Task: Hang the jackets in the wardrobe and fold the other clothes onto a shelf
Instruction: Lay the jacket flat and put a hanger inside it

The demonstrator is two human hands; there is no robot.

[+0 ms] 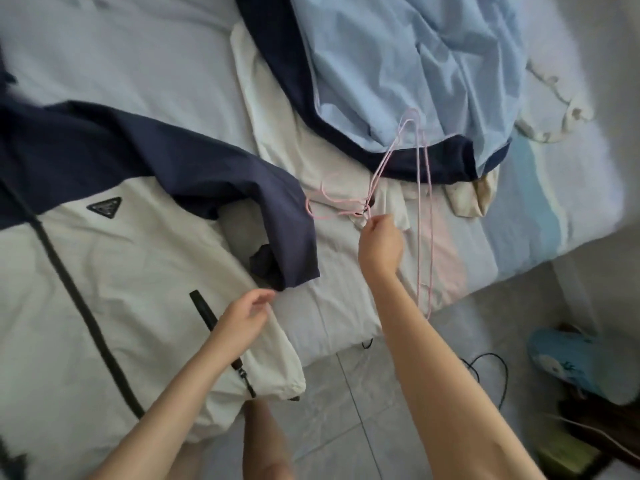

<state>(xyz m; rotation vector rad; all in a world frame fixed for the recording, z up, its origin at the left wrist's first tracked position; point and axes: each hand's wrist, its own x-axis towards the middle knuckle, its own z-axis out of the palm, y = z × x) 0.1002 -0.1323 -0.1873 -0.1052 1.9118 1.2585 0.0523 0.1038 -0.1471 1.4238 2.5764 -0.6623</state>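
The bed [138,64] carries all the clothes. On its left lies a white jacket [121,271] with navy shoulders and sleeves, a black zip down the front and a small triangular badge on the chest; one navy sleeve is bent across the body, and the hem hangs over the near edge. At the far right lies a pale blue jacket [398,64] edged in navy, crumpled, on top of a cream garment [277,133].

Between the two, the right hand [381,244] pinches thin pink wire hangers [420,202] (more than one, tangled together) above the sheet. The left hand [242,323] is loosely spread over the white jacket's hem, fingertips just beside the navy cuff; whether they touch it I cannot tell.

A blue slipper [568,365] and a black cable [498,368] lie on the tiled floor [346,427] to the near right.
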